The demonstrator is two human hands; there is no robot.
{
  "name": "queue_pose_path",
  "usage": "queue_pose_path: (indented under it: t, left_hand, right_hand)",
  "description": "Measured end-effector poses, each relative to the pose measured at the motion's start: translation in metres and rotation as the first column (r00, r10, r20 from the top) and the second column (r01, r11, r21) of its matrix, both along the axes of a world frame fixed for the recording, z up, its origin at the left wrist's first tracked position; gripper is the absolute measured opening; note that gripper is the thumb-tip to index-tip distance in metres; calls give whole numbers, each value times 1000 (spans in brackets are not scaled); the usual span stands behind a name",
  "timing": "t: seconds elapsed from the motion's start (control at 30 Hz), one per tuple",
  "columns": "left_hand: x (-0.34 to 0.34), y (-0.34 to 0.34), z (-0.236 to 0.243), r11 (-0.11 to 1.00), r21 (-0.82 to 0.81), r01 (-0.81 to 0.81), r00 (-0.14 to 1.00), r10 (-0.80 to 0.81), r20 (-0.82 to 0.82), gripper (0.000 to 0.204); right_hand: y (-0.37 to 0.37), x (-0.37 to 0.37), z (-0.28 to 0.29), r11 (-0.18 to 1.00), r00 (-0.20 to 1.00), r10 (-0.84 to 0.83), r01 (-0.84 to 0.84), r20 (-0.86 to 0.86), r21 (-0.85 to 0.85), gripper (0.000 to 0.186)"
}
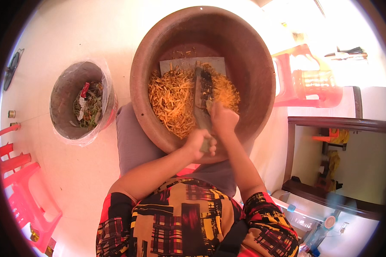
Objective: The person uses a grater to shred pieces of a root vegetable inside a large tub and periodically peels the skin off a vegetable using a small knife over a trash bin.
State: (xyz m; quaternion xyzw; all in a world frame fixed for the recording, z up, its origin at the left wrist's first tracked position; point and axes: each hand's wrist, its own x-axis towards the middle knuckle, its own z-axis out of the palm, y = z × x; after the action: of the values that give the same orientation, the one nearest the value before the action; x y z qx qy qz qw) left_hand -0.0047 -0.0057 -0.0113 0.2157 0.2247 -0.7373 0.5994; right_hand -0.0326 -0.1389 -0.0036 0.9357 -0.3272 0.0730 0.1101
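A large brown basin [143, 55] sits over my grey-clad lap, with a grey board [171, 62] and heaps of orange-yellow shreds [169, 103] inside. A long, dark slicer-like tool [200, 88] slants from the board toward me. Its near end is in my left hand [196, 144], fingers closed round it at the basin's near wall. My right hand [223, 118] is closed on the tool's right side, farther up, against a small piece I cannot make out; it is blurred, as are the shreds just beyond it.
A plastic-lined bucket [62, 122] of plant scraps and litter stands left. Pink plastic chairs [30, 201] are at the far left, another red chair [304, 85] at upper right. Dark wood-framed furniture [336, 122] and a glass-topped stand [313, 220] are at right.
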Motion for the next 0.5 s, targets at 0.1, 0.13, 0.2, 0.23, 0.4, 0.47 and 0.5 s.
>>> queue_pose_path:
  t: [0.1,0.13,0.2,0.23,0.4,0.47,0.5]
  left_hand:
    - [-1,2,-5,999,-41,-7,1000,6,-25,14]
    - [0,4,-6,999,-52,-17,999,15,-35,15]
    - [1,3,1,999,-32,-3,1000,3,-18,18]
    - [4,1,5,1000,-30,0,1000,0,1,20]
    - [0,-3,6,998,19,-59,997,58,50,19]
    - [-3,-2,0,999,-5,-52,996,53,70,19]
    - [-3,-2,1,999,9,-52,996,51,70,20]
  right_hand:
    - [-12,23,-14,997,995,11,-3,99,-80,25]
    - [-25,40,-21,1000,998,-29,30,58,-4,25]
    - [-56,71,-30,989,994,-101,105,-40,102,24]
    - [-71,84,-35,981,988,-130,141,-88,134,24]
    - [-108,104,-60,966,978,-135,165,-156,199,28]
    - [-108,100,-66,964,980,-142,169,-139,204,29]
    - [-108,102,-63,962,983,-135,160,-123,219,30]
